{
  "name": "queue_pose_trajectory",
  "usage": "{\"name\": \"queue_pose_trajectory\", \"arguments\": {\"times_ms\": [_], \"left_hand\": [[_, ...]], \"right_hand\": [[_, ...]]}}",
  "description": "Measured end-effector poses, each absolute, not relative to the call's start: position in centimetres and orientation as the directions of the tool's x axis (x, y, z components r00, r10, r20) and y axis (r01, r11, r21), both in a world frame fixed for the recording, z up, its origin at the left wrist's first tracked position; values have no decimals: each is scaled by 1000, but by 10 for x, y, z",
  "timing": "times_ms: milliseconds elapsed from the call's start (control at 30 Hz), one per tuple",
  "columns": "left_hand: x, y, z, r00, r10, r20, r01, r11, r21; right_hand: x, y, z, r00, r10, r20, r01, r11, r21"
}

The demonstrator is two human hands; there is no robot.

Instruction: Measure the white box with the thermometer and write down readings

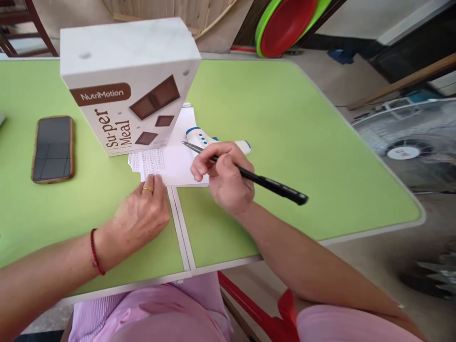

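Observation:
A black pen [272,185] is gripped in my right hand [231,178], its tip pointing up and left above the paper. My left hand [144,209], with a ring and a red bracelet, presses its bent fingers on the lower edge of the white paper [180,164]. Small handwriting covers the paper's left part; the right part is blank. A white NutriMotion box [135,95] stands upright and hides the paper's upper left. Behind my right hand lies a white and blue device [199,137], partly covered by the hand.
A phone in a brown case [53,149] lies left on the green table [285,123]. A seam with white edging crosses the tabletop. To the right stands a fan [404,147]. Red and green basins [287,26] lean beyond the far edge, and a red stool [256,313] is below.

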State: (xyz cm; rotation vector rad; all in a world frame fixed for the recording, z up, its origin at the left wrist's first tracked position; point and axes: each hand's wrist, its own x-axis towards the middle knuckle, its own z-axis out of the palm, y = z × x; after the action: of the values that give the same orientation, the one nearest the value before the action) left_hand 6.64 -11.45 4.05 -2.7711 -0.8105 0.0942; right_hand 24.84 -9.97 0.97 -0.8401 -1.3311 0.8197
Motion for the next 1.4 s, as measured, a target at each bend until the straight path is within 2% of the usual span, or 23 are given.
{"name": "queue_pose_trajectory", "arguments": {"times_ms": [100,233,400,533,667,1000,1400], "left_hand": [[69,-116,40,844,536,-8,513,-811,-280],[67,-116,34,862,502,77,497,-803,-329],[66,-117,35,865,499,57,490,-811,-320],[66,-117,37,860,509,34,493,-813,-310],[66,-117,36,863,504,45,491,-811,-318],[65,-118,26,861,480,167,508,-799,-323],[66,-119,27,857,493,149,514,-798,-313]], "right_hand": [[245,-99,5,63,944,325,-41,328,-944],[242,-96,2,104,965,241,99,231,-968],[236,-91,-3,139,941,309,290,260,-921],[235,-89,-4,71,913,401,396,343,-851],[236,-89,-3,41,904,425,459,361,-812],[235,-90,-6,8,899,438,465,385,-797],[236,-90,-7,-36,883,468,439,434,-787]]}}
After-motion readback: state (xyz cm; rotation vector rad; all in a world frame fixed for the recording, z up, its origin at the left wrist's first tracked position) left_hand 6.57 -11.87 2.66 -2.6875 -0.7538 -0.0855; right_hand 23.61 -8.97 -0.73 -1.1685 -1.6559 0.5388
